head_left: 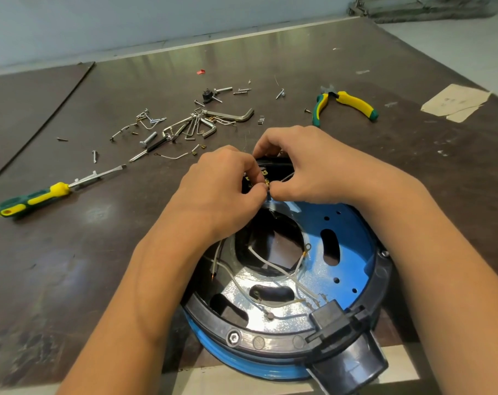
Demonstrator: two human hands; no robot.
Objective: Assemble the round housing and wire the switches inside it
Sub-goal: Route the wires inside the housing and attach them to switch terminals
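While my left hand (222, 186) and right hand (313, 166) both pinch wire connector (267, 184) at far rim of round housing (353, 246), near tabletop (71, 252) front edge: crooked push could bend connector; my wrists may snag loose wires (270, 266).

No legible text anywhere, gold markings (263, 173) on the black housing rim (276, 162), too blurred to read

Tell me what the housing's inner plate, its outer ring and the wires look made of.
Inner plate: likely polished metal, mirror-bright, blue on one side, perhaps a film. Outer ring: black, probably moulded plastic, with a dull sheen. Wires: white sleeve, plastic or fibre, I cannot tell; bare metal ring end.
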